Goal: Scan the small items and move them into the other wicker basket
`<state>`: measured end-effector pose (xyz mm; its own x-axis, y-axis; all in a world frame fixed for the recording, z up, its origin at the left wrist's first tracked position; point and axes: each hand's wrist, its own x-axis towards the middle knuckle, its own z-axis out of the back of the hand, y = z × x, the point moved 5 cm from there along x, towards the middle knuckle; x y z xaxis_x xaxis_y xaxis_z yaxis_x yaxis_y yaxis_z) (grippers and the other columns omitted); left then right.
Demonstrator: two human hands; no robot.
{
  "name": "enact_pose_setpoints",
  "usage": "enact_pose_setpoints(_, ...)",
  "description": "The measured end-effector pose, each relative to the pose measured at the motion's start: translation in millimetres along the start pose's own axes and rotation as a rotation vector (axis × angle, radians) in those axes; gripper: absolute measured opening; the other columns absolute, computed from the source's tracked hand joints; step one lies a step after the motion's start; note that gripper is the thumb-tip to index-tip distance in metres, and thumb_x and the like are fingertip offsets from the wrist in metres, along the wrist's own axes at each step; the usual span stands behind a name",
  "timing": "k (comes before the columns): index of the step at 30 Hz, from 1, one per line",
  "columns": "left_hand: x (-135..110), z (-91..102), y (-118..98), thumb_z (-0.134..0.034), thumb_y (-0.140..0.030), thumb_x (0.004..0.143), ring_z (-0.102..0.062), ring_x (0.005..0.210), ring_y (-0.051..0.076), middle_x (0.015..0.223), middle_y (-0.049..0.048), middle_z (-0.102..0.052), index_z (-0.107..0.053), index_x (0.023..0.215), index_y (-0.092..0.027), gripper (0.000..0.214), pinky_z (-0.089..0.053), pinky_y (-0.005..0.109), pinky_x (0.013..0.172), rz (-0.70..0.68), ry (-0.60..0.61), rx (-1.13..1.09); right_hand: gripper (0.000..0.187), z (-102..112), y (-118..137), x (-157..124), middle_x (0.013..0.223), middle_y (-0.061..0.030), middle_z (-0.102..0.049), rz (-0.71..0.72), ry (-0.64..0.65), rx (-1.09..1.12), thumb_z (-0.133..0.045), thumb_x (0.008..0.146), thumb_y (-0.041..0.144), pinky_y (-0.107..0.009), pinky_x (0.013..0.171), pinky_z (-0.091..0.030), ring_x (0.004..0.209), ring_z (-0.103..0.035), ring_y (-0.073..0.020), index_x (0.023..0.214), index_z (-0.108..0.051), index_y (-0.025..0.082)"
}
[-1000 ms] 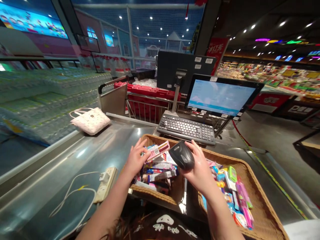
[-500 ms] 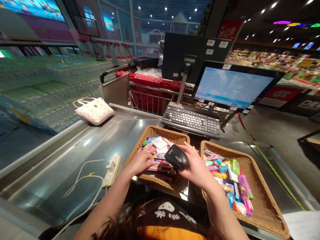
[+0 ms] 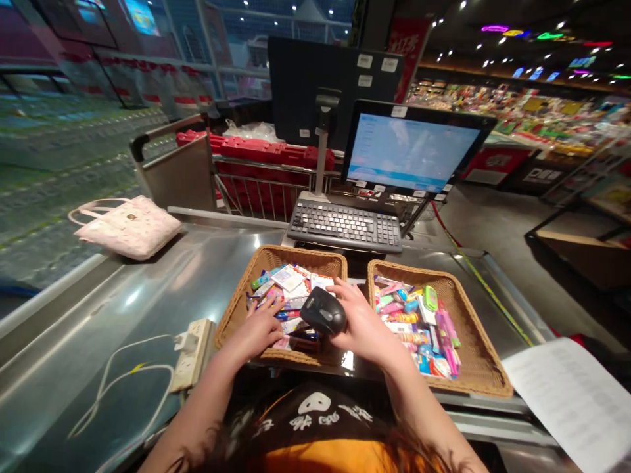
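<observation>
One black barcode scanner (image 3: 323, 311), rounded and glossy, in right hand (image 3: 363, 323)

Blk apron (image 3: 296, 427) w/ white logo (image 3: 314, 403) over orange shirt (image 3: 325, 458), bare forearms (image 3: 419, 414).

A narrow gap is left between the left basket (image 3: 280, 253) and the right basket (image 3: 468, 328); twelve o'clock is blocked by the keyboard (image 3: 344, 226), nine by a power strip (image 3: 192, 355).

Packets (image 3: 290, 282) in left wicker basket (image 3: 234, 309): print too small to read, some hidden under my left hand (image 3: 254, 335) and black scanner (image 3: 323, 312). Printed sheet (image 3: 566, 401) cut off by right edge, lines unreadable. Far store shelves (image 3: 513, 108) blurred, goods indistinct.
</observation>
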<state>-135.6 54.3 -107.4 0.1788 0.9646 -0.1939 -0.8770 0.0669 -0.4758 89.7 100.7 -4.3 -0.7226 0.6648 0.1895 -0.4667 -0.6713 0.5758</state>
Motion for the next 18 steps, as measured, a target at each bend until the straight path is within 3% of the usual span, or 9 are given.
enact_pose_setpoints(4, 10.1, -5.0, 0.2, -0.062, -0.025, 0.078, -0.031, 0.146, 0.039, 0.147, 0.0081, -0.052, -0.073, 0.067, -0.025, 0.016, -0.016, 0.071, 0.112, 0.017, -0.087, 0.095, 0.056, 8.1, -2.9, -6.3, 0.139, -0.0106, -0.055, -0.026, -0.004, 0.029, -0.069, 0.068, 0.019, -0.056, 0.12, -0.026, 0.145, -0.034, -0.0339, 0.124, -0.062, 0.021)
enact_pose_setpoints(7, 21.2, -0.8, -16.7, -0.061, -0.031, 0.082, -0.034, 0.144, 0.038, 0.144, 0.0108, -0.055, -0.074, 0.078, -0.025, 0.016, -0.021, 0.067, 0.114, -0.042, -0.215, 0.095, 0.06, 18.1, -10.8, -15.0, 0.139, -0.0107, -0.055, -0.054, -0.032, 0.043, -0.07, 0.069, 0.02, -0.055, 0.12, -0.027, 0.145, -0.033, -0.0335, 0.127, -0.06, 0.021)
enact_pose_setpoints(12, 51.5, 9.2, -75.8, -0.059, -0.036, 0.089, -0.034, 0.145, 0.035, 0.152, 0.0129, -0.046, -0.072, 0.103, -0.024, 0.023, -0.026, 0.062, 0.115, -0.174, -0.295, 0.05, 0.06, 51.0, -33.3, -40.9, 0.138, -0.0105, -0.056, -0.058, -0.217, 0.045, -0.069, 0.072, 0.021, -0.053, 0.12, -0.029, 0.143, -0.038, -0.0309, 0.131, -0.055, 0.022)
enact_pose_setpoints(18, 102.8, 4.6, -164.5, -0.062, -0.033, 0.09, -0.025, 0.149, 0.034, 0.156, 0.0136, -0.039, -0.067, 0.116, -0.023, 0.029, -0.022, 0.065, 0.116, -0.371, -0.204, 0.144, 0.063, 105.2, -70.8, -87.1, 0.135, -0.0122, -0.058, -0.162, -0.493, -0.058, -0.066, 0.069, 0.016, -0.057, 0.116, -0.034, 0.14, -0.042, -0.0346, 0.13, -0.053, 0.021)
